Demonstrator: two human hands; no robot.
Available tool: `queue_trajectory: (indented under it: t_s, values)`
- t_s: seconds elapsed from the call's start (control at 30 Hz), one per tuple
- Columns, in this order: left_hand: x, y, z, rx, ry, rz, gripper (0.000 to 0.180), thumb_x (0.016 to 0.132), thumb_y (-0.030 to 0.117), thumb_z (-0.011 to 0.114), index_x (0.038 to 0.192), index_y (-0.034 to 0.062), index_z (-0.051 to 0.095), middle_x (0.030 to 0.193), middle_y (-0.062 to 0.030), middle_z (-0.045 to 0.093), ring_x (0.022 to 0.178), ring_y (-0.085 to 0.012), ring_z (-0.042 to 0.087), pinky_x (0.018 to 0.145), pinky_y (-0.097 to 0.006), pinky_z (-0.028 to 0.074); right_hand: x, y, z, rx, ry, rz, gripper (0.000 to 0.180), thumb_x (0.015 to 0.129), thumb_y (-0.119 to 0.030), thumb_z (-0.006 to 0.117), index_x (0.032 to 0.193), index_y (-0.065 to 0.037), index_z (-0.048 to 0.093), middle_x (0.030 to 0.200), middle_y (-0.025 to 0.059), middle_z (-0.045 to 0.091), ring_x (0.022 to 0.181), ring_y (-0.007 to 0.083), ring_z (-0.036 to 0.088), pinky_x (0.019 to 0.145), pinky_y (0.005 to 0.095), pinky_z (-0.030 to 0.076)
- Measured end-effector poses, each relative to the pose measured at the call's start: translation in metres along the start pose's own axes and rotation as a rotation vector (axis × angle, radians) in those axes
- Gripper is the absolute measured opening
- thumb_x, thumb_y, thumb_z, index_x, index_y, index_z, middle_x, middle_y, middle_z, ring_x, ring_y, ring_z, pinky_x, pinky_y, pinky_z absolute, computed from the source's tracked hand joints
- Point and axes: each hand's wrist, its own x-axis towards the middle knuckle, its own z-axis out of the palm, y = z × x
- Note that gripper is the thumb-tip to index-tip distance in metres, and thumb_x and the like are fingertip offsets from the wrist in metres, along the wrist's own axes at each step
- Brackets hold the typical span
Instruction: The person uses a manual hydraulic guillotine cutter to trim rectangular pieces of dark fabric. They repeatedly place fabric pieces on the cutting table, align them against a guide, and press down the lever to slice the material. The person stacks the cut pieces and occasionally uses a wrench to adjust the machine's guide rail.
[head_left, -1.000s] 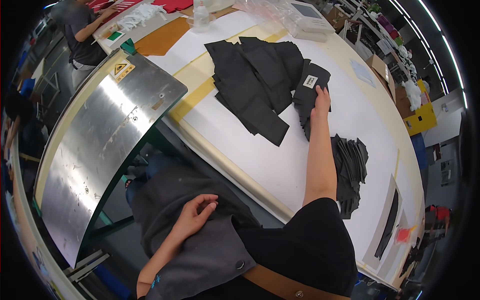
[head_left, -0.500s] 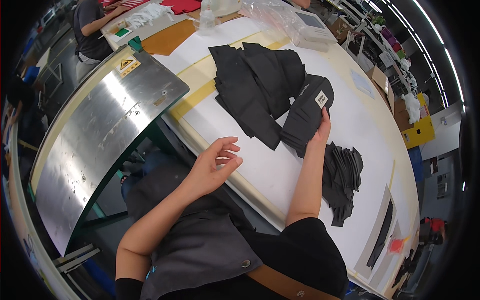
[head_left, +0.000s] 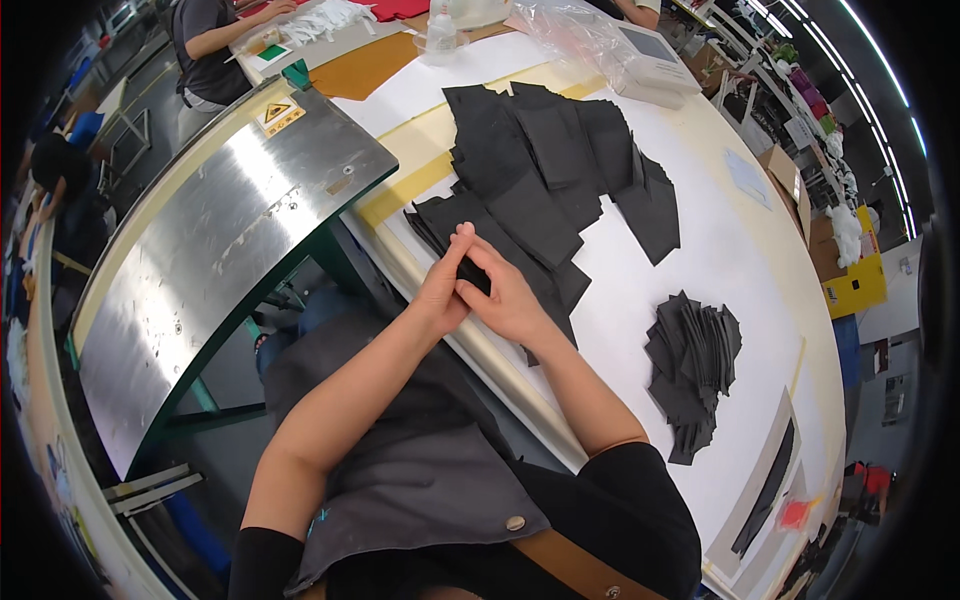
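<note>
A spread of black cut fabric pieces (head_left: 545, 170) lies on the white table (head_left: 740, 260). My left hand (head_left: 442, 285) and my right hand (head_left: 505, 295) meet at the near edge of that spread. Both pinch the same black fabric piece (head_left: 470, 275) between thumbs and fingers, close to the table's yellowish front edge. A second, smaller stack of black fabric pieces (head_left: 690, 365) sits to the right of my right forearm.
A brushed metal machine top (head_left: 210, 250) with a yellow warning sticker stands to my left. Clear plastic bags and a grey box (head_left: 650, 55) lie at the table's far end. Another person (head_left: 215, 40) works at the upper left. Dark strips (head_left: 765, 490) lie near the right edge.
My right hand pulled a folded black piece from the far pile toward me. My left hand rose from my lap onto the table. Both hands now grip one piece.
</note>
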Motion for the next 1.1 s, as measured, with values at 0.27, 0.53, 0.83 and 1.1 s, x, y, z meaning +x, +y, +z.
queue_trajectory:
  t_s: [0.27, 0.53, 0.83, 1.1]
  values:
    - [0.007, -0.008, -0.007, 0.045, 0.204, 0.019, 0.048, 0.094, 0.017, 0.066, 0.132, -0.003, 0.046, 0.129, -0.0144, 0.057, 0.115, -0.0255, 0.06, 0.097, -0.041, 0.052, 0.026, 0.051, -0.067, -0.356, 0.422, -0.006, 0.042, 0.086, -0.02, 0.07, 0.125, -0.006, 0.06, 0.133, 0.0145, 0.056, 0.124, 0.0326, 0.054, 0.102, 0.0389, 0.044]
    - [0.008, -0.008, -0.013, 0.067, 0.248, -0.004, 0.053, 0.097, 0.015, 0.062, 0.137, -0.0072, 0.036, 0.135, -0.0192, 0.051, 0.119, -0.0292, 0.057, 0.099, -0.043, 0.05, 0.046, 0.082, -0.068, -0.404, 0.452, 0.195, 0.048, 0.079, -0.029, 0.079, 0.117, -0.005, 0.065, 0.115, 0.0136, 0.067, 0.105, 0.0305, 0.064, 0.09, 0.0383, 0.05]
    - [-0.008, -0.003, -0.008, 0.068, 0.266, 0.0, 0.041, 0.098, 0.017, 0.059, 0.131, -0.0042, 0.049, 0.127, -0.0146, 0.059, 0.116, -0.0275, 0.059, 0.102, -0.044, 0.047, 0.03, 0.127, -0.112, -0.286, 0.762, 0.223, 0.033, 0.08, -0.02, 0.078, 0.107, -0.002, 0.07, 0.099, 0.0115, 0.071, 0.091, 0.024, 0.066, 0.085, 0.0349, 0.051]
    - [-0.015, 0.003, -0.005, 0.001, 0.224, -0.044, 0.042, 0.095, 0.018, 0.063, 0.13, -0.002, 0.052, 0.125, -0.012, 0.061, 0.116, -0.0257, 0.059, 0.101, -0.043, 0.047, 0.008, 0.074, -0.082, -0.066, 0.479, 0.111, 0.028, 0.091, -0.017, 0.069, 0.117, -0.007, 0.066, 0.112, 0.0058, 0.062, 0.091, 0.0146, 0.058, 0.075, 0.0277, 0.049]
